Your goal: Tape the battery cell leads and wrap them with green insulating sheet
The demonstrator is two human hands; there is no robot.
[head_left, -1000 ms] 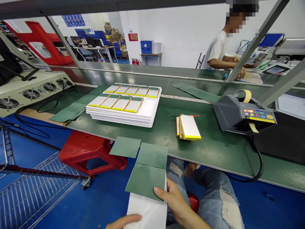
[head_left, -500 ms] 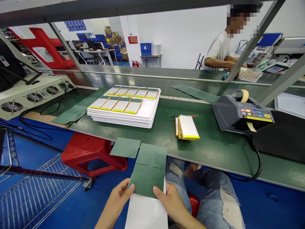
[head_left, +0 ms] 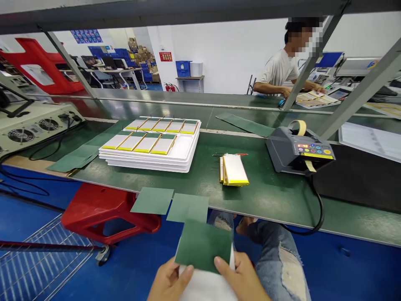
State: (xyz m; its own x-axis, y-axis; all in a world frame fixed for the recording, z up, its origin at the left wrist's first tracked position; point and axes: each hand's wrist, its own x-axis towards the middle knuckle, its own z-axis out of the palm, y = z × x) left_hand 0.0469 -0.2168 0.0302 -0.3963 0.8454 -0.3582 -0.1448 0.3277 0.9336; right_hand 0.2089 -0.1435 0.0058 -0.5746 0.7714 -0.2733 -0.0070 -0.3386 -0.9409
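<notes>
Low in the view, a green sheet on white backing paper (head_left: 204, 246) is pinched between my two hands. My left hand (head_left: 171, 279) is closed on its lower left edge, thumb on top. On the lower right edge my right hand (head_left: 242, 274) grips it the same way. Just beyond, a green square (head_left: 189, 207) overhangs the table's front edge, and the held sheet's far edge meets or overlaps it; I cannot tell which. Left of that lies another green square (head_left: 152, 200), also overhanging. A small stack of white, yellow-edged flat packs with wires (head_left: 235, 169) lies farther right.
Stacked white trays (head_left: 184, 152) hold several flat packs. A tape dispenser (head_left: 299, 150) stands right, beside a black mat (head_left: 360, 179). Green strips (head_left: 75, 156) lie at left. Below are a red stool (head_left: 100, 213) and wire rack (head_left: 46, 255). A co-worker (head_left: 275, 73) handles sheets across the bench.
Both hands have drawn the held sheet downward and to the right in view. It has turned out of line with the green square, which stays at the table edge. The camera view has shifted.
</notes>
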